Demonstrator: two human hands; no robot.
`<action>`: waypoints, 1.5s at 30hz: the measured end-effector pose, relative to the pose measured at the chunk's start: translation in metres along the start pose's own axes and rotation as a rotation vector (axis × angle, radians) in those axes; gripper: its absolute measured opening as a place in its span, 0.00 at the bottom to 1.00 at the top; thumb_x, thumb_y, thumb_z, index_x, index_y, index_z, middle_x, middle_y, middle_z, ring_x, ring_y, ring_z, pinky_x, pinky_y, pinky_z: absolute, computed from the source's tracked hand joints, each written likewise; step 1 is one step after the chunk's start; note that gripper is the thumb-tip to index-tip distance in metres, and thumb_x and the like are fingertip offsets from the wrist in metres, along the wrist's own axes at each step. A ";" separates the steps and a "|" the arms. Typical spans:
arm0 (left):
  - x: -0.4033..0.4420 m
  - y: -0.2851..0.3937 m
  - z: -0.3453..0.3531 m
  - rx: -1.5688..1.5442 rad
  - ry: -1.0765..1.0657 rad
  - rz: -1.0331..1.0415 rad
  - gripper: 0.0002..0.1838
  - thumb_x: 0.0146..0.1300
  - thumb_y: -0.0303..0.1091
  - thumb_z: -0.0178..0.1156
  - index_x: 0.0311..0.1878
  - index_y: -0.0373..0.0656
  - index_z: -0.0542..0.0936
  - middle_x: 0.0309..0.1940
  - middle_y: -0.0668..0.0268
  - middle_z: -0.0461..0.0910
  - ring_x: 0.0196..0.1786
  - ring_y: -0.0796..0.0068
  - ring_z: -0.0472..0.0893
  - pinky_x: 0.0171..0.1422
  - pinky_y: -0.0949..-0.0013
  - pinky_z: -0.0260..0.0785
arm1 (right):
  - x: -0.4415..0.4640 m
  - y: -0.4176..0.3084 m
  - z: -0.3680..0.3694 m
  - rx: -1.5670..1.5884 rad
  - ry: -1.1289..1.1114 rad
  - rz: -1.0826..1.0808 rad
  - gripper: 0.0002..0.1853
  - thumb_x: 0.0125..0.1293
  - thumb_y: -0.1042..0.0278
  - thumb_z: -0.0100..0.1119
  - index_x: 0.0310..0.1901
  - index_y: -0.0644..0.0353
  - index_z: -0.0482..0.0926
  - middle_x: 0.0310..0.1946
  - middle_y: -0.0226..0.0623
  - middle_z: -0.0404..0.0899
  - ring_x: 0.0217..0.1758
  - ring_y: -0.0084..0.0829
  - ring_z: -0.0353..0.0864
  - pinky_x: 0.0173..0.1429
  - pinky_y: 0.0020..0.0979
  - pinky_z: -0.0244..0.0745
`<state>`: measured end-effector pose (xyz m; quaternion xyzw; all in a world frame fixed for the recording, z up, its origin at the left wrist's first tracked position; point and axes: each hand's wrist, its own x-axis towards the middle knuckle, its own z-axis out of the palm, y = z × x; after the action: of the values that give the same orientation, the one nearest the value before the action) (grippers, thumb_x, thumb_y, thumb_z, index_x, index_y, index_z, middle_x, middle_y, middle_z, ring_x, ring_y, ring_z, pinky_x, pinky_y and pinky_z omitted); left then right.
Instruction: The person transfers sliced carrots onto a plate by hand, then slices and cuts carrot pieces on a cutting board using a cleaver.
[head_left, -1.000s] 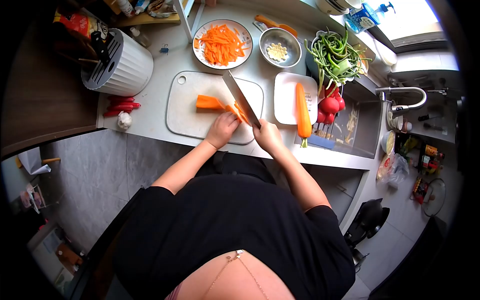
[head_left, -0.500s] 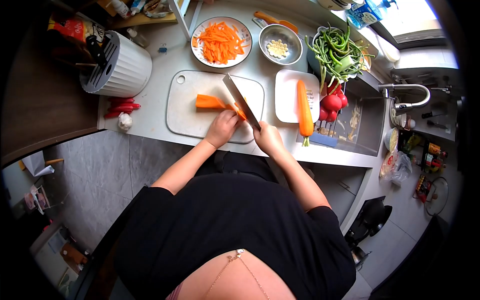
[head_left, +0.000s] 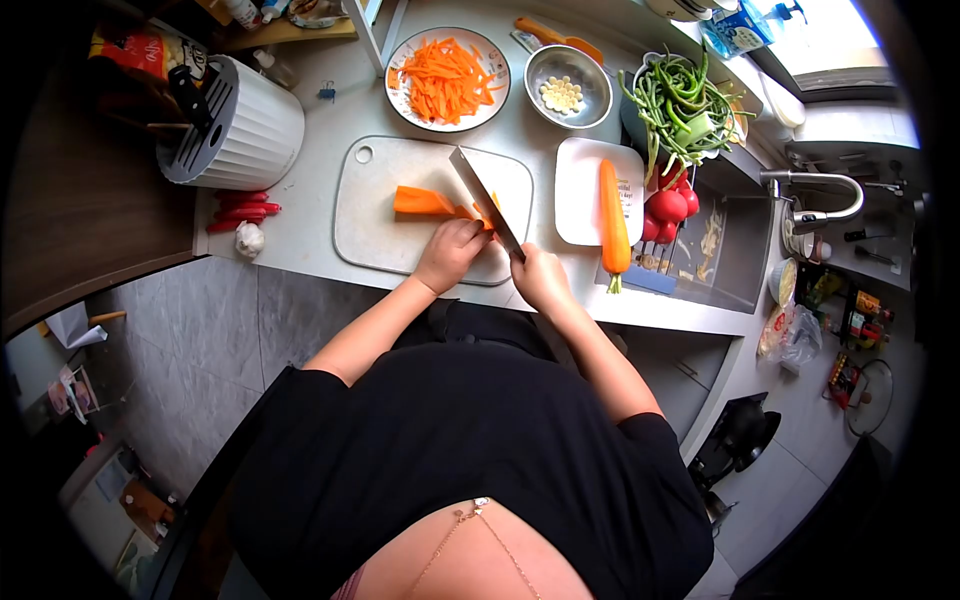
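Note:
A white cutting board (head_left: 375, 235) lies on the counter in front of me. My right hand (head_left: 541, 279) is wrapped round the handle of a kitchen knife (head_left: 483, 198), whose blade slants up and left across the board. Close to the blade's left side, my left hand (head_left: 449, 254) has its fingers curled down on a piece of carrot, mostly hidden under the fingertips and the blade. A thicker carrot chunk (head_left: 421, 201) rests on the board just beyond that hand. Bits of orange carrot show along the blade.
Behind the board are a plate (head_left: 398, 104) of carrot strips and a metal bowl (head_left: 590, 112) of garlic cloves. Rightward, a whole carrot (head_left: 613, 220) lies across a white tray (head_left: 576, 212), beside radishes (head_left: 668, 206), green beans (head_left: 685, 105) and the sink (head_left: 735, 285). A knife block (head_left: 255, 125) stands left.
The knife and both hands stay nearly in place, with the blade and left fingertips shifted slightly at the carrot piece. The whole view has moved a little sideways.

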<state>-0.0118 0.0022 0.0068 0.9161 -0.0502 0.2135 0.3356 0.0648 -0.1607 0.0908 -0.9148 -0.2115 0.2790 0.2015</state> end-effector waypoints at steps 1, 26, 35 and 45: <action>0.000 -0.002 0.000 0.017 -0.030 0.030 0.13 0.55 0.28 0.58 0.45 0.42 0.79 0.43 0.61 0.77 0.47 0.58 0.77 0.51 0.59 0.70 | 0.000 -0.001 -0.001 0.009 0.006 0.005 0.14 0.66 0.62 0.51 0.33 0.66 0.77 0.26 0.57 0.79 0.32 0.57 0.79 0.42 0.51 0.73; -0.005 -0.001 0.000 0.041 -0.020 -0.008 0.12 0.56 0.30 0.55 0.44 0.41 0.80 0.44 0.61 0.78 0.50 0.60 0.76 0.56 0.60 0.69 | -0.002 -0.005 0.003 0.004 -0.050 -0.007 0.14 0.65 0.62 0.52 0.31 0.67 0.76 0.25 0.58 0.79 0.32 0.58 0.79 0.40 0.51 0.74; -0.005 0.000 0.000 0.017 -0.026 -0.028 0.13 0.56 0.31 0.55 0.44 0.41 0.80 0.45 0.62 0.78 0.50 0.60 0.76 0.57 0.59 0.69 | 0.010 -0.005 0.021 0.012 -0.061 0.004 0.13 0.65 0.64 0.51 0.34 0.68 0.75 0.26 0.59 0.79 0.32 0.57 0.80 0.40 0.51 0.74; -0.005 0.001 -0.001 -0.033 -0.022 -0.104 0.12 0.55 0.30 0.60 0.43 0.39 0.80 0.45 0.59 0.78 0.49 0.59 0.76 0.55 0.59 0.70 | 0.018 -0.017 0.000 0.107 0.002 -0.024 0.12 0.64 0.64 0.52 0.33 0.68 0.76 0.27 0.59 0.79 0.33 0.59 0.79 0.41 0.51 0.73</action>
<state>-0.0169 0.0020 0.0055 0.9141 -0.0096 0.1850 0.3607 0.0741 -0.1377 0.0909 -0.9004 -0.2068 0.2867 0.2537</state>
